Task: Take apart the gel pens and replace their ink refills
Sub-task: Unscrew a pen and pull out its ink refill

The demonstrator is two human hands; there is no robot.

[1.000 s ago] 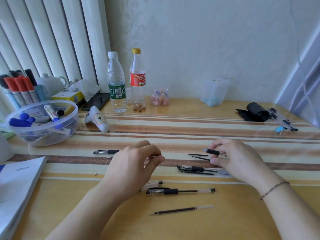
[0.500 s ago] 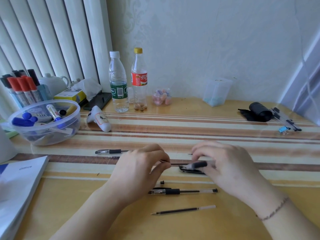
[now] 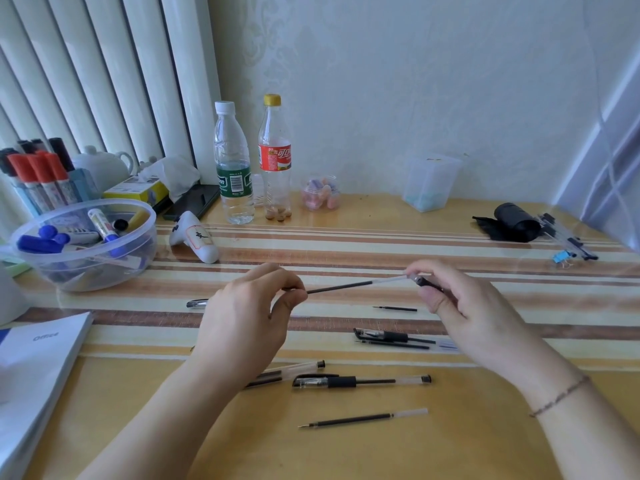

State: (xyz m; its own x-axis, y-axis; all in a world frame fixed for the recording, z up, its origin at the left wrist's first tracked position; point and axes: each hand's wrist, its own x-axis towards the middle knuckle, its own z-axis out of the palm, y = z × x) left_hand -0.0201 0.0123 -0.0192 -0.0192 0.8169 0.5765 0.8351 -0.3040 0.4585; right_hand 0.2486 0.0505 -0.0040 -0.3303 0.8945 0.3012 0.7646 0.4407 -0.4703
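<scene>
The white booklet (image 3: 34, 362) at the desk's left edge says "Office" in grey letters. Behind your hands stand two bottles: the one with the white cap (image 3: 232, 164) has a green label with a barcode, and just right of it the yellow-capped one (image 3: 275, 157) has a red label with writing too small to read.

Your left hand (image 3: 242, 323) is pinched shut on the dark tip end of an ink refill (image 3: 356, 285). You hold the refill up over the striped table (image 3: 346, 247), almost level. Your right hand (image 3: 464, 306) is closed on the refill's clear end and also grips a small black pen piece (image 3: 427, 283) there.

Below the held refill, a whole gel pen (image 3: 360, 381) with its cap on lies flat on the yellow part. A loose refill (image 3: 363, 418) lies nearer to you than that pen. Between the pen and your right hand sits another taken-apart pen (image 3: 391, 337). A short dark tip piece (image 3: 394, 309) lies just under the held refill.
</scene>
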